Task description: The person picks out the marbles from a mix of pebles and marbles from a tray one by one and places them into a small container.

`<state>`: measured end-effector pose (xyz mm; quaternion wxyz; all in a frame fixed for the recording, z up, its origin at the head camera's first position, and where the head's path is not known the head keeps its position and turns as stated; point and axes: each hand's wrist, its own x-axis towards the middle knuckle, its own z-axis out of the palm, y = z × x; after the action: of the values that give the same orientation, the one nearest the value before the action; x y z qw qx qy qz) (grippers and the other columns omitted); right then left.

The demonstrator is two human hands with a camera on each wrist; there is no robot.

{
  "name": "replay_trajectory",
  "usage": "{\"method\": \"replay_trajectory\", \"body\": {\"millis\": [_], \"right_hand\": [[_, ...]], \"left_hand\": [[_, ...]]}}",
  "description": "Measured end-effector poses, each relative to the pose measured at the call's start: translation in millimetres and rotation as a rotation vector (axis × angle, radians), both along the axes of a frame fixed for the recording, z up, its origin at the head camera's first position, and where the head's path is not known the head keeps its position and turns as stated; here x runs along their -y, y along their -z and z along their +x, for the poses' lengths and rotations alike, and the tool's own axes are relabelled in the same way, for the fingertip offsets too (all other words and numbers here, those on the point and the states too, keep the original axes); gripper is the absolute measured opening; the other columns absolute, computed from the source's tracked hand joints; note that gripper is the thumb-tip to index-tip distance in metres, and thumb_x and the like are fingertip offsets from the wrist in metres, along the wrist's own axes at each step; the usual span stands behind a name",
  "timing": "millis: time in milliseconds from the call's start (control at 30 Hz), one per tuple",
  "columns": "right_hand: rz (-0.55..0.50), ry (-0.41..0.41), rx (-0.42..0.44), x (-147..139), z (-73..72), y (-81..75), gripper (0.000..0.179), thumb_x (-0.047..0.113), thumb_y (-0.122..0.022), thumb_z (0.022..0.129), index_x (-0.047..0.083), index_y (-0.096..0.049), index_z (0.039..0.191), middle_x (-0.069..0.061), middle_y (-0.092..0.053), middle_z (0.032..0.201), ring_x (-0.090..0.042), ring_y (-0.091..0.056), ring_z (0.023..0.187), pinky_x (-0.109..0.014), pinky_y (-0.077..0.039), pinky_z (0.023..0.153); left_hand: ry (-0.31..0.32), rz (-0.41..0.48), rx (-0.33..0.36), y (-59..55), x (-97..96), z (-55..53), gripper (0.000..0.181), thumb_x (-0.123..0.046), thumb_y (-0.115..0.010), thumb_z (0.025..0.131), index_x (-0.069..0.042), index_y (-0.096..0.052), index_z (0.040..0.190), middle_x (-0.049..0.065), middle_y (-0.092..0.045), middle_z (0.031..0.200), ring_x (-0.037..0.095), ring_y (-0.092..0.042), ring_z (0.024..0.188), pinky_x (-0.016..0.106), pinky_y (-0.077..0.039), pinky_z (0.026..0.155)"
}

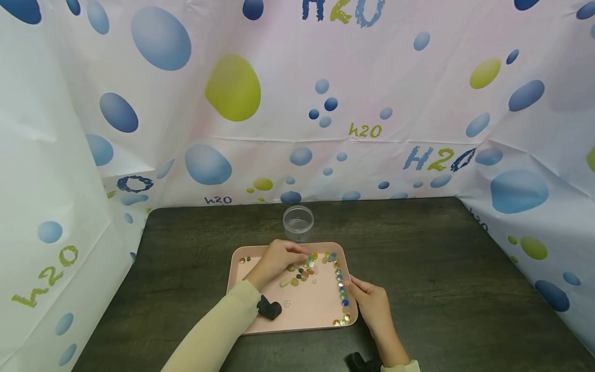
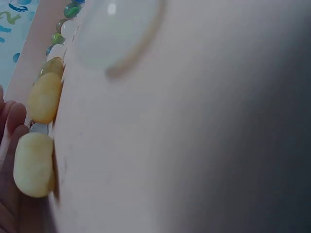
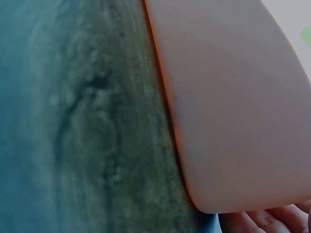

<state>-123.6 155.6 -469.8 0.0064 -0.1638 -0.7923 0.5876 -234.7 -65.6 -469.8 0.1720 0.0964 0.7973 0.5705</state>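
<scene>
A pink tray (image 1: 302, 310) holds glass marbles and small pebbles. My left hand (image 1: 279, 258) reaches over its far part, fingertips right at a few green and yellow marbles (image 1: 310, 257); I cannot tell whether they pinch one. Close below lie brown and dark pebbles (image 1: 303, 274). The left wrist view has two pale yellow pebbles (image 2: 34, 165) beside the fingers and a row of marbles (image 2: 71, 10) beyond. At the tray's right side, my right hand (image 1: 372, 305) grips the rim; in the right wrist view its fingers (image 3: 286, 217) show past the tray's edge.
A round clear container (image 1: 298, 222) stands just behind the tray on the dark wooden table (image 1: 441, 268). Down the tray's right side runs a line of marbles (image 1: 339, 279), with gold ones (image 1: 343, 320) in the near corner. A printed sheet (image 1: 279, 103) hangs around the table.
</scene>
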Motion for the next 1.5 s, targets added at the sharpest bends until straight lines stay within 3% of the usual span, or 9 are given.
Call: {"method": "replay_trajectory", "body": {"millis": [233, 367, 567, 967, 1133, 1267, 1500], "right_hand": [[0.022, -0.004, -0.01, 0, 0.5, 0.2, 0.04, 0.027, -0.066, 0.086, -0.001, -0.065, 0.114, -0.02, -0.065, 0.109, -0.029, -0.065, 0.1, -0.035, -0.056, 0.076], [0.021, -0.013, -0.004, 0, 1.3, -0.3, 0.04, 0.028, -0.066, 0.087, 0.0, -0.065, 0.115, -0.019, -0.065, 0.11, -0.028, -0.065, 0.1, -0.034, -0.056, 0.077], [0.015, -0.029, -0.003, -1, 2.1, -0.8, 0.039, 0.028, -0.064, 0.088, 0.0, -0.065, 0.115, -0.019, -0.065, 0.111, -0.029, -0.064, 0.102, -0.034, -0.055, 0.078], [-0.006, -0.02, 0.001, -1, 1.8, 0.1, 0.037, 0.026, -0.063, 0.089, 0.0, -0.065, 0.115, -0.018, -0.064, 0.112, -0.028, -0.064, 0.102, -0.032, -0.055, 0.078], [-0.02, -0.018, -0.012, -1, 2.4, -0.1, 0.038, 0.026, -0.063, 0.089, -0.001, -0.064, 0.115, -0.02, -0.064, 0.113, -0.029, -0.063, 0.103, -0.033, -0.055, 0.078], [-0.02, -0.014, -0.005, -1, 1.9, 0.7, 0.038, 0.028, -0.064, 0.088, 0.0, -0.065, 0.115, -0.019, -0.064, 0.112, -0.028, -0.064, 0.102, -0.033, -0.055, 0.077], [0.009, -0.011, 0.001, -2, 1.1, 2.6, 0.037, 0.028, -0.064, 0.088, 0.001, -0.065, 0.115, -0.018, -0.065, 0.111, -0.027, -0.064, 0.101, -0.032, -0.055, 0.077]], "left_hand": [[0.072, -0.01, -0.023, -2.2, 3.4, 4.3, 0.016, -0.024, -0.069, 0.084, -0.015, -0.075, 0.096, -0.001, -0.069, 0.091, 0.012, -0.054, 0.066, 0.026, -0.047, 0.061], [0.112, -0.095, -0.081, -3.4, 3.1, 4.7, 0.012, -0.023, -0.067, 0.085, -0.017, -0.075, 0.093, -0.006, -0.068, 0.094, 0.01, -0.058, 0.071, 0.025, -0.049, 0.064], [0.139, -0.213, -0.156, -5.6, -1.7, 5.0, 0.007, -0.024, -0.07, 0.083, -0.021, -0.075, 0.087, -0.011, -0.068, 0.091, 0.009, -0.061, 0.066, 0.025, -0.051, 0.061], [0.231, -0.356, -0.299, -8.2, -6.1, 8.1, 0.008, -0.021, -0.069, 0.084, -0.019, -0.075, 0.09, -0.011, -0.068, 0.085, 0.002, -0.057, 0.061, 0.019, -0.049, 0.06], [0.262, -0.345, -0.289, -9.4, -6.6, 8.2, 0.009, -0.018, -0.068, 0.085, -0.017, -0.075, 0.091, -0.008, -0.067, 0.086, 0.005, -0.058, 0.058, 0.019, -0.049, 0.058], [0.251, -0.303, -0.261, -7.9, -5.8, 7.2, 0.009, -0.019, -0.068, 0.085, -0.017, -0.075, 0.09, -0.009, -0.068, 0.084, 0.006, -0.06, 0.059, 0.021, -0.05, 0.057], [0.195, -0.133, -0.145, -4.5, -0.3, 5.4, 0.01, -0.025, -0.07, 0.083, -0.02, -0.076, 0.09, -0.009, -0.07, 0.089, 0.012, -0.062, 0.067, 0.026, -0.051, 0.06]]}}
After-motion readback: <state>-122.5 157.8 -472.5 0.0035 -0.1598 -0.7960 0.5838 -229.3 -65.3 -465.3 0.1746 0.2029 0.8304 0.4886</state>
